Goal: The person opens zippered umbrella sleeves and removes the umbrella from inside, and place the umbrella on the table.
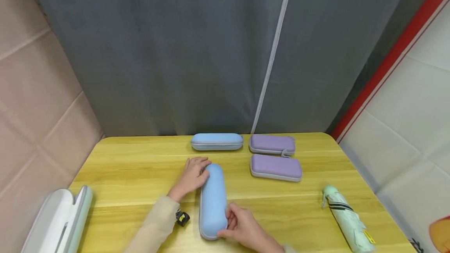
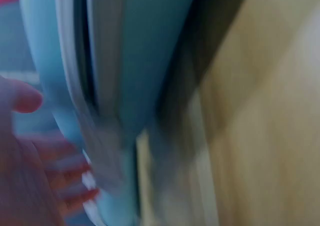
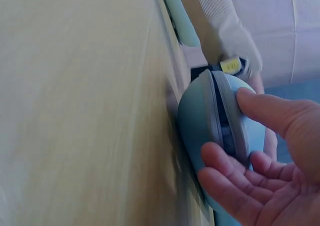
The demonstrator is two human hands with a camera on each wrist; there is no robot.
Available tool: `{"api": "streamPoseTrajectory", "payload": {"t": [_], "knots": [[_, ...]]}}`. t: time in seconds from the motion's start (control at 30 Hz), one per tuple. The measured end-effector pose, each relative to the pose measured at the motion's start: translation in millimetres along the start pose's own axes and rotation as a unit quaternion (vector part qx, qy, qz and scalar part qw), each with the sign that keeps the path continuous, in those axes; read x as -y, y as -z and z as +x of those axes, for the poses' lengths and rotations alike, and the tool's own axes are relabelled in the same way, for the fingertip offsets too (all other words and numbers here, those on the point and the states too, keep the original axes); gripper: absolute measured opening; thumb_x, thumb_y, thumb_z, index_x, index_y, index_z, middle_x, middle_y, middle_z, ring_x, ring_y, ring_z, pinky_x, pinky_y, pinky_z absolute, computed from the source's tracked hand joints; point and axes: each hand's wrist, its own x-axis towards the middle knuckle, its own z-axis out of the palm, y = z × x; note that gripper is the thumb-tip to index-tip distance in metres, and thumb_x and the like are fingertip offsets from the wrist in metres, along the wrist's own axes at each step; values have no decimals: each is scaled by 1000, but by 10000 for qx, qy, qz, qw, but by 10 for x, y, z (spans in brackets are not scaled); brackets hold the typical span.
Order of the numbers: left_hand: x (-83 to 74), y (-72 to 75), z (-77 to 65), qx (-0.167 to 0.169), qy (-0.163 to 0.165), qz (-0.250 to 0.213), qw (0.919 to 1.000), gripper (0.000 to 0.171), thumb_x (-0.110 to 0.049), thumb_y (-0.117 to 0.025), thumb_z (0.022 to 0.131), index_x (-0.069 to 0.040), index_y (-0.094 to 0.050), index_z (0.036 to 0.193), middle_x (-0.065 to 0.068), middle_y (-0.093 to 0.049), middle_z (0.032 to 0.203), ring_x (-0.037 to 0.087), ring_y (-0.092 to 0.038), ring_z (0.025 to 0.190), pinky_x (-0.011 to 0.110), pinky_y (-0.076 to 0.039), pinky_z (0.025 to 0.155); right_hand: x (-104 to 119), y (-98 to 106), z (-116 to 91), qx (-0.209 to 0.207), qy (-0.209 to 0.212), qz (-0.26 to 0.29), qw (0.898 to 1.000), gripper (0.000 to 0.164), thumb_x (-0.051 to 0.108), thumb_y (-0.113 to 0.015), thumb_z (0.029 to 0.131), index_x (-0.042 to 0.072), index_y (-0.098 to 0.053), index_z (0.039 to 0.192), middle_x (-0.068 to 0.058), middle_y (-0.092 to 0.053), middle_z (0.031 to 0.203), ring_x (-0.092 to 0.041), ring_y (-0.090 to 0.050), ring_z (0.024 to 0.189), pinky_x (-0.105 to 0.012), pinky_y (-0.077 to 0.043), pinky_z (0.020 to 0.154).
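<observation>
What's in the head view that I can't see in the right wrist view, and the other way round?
Only the head view: the rear purple case, the front purple case and the folded umbrella.

Only the right wrist view: a dark gap between the zipper edges of the nearer blue case.

Both: that blue case, the right hand at its near end, and the left sleeve.
</observation>
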Motion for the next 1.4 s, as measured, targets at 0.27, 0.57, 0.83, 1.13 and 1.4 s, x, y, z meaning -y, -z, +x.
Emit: {"api": "streamPoseTrajectory", "payload": {"t": [0.27, 0.57, 0.83, 1.13, 1.4], "knots": [[-556, -84, -284, -66, 1434, 1238, 9819, 94, -52, -75, 67, 10, -44, 130, 32, -44, 127, 43, -54, 99, 52, -49, 71, -24, 20, 22, 8, 509, -179, 9985, 34, 22, -77, 77, 9, -50, 92, 0, -60, 74, 4, -53, 61, -17, -49, 52], [-769, -125, -341, 203, 2003, 1282, 9711, 117, -48, -81, 55, 13, -25, 138, 39, -33, 132, 33, -57, 60, 38, -47, 50, -12, 190, 79, 265, 753, -243, 9965, 10, 6, -66, 86, 7, -59, 93, 2, -59, 78, 1, -53, 69, -19, -50, 57], [-805, -155, -322, 157, 1918, 1752, 9655, 114, -55, -81, 51, 22, -38, 124, 24, -51, 88, 25, -54, 56, 35, -46, 47, -40, 247, 179, -560, 1246, -487, 9894, 12, -8, -60, 82, 3, -65, 85, -8, -64, 73, 2, -52, 63, -18, -48, 53], [-702, -74, -363, 462, 2323, 659, 9693, 116, -43, -78, 59, 23, -21, 135, 33, -54, 107, 32, -58, 77, 43, -51, 63, -12, 221, 268, -1253, 844, -587, 9868, 6, -6, -60, 84, -1, -64, 83, -9, -64, 71, -4, -56, 62, -19, -50, 54], [-572, 160, -396, 574, 1823, -1087, 9755, 93, -29, -75, 70, 11, -27, 139, 25, -61, 105, 30, -61, 86, 42, -53, 72, 20, 121, 390, -1471, 339, -991, 9835, 16, 4, -66, 82, -6, -63, 95, -3, -60, 75, -8, -56, 66, -20, -50, 57]]}}
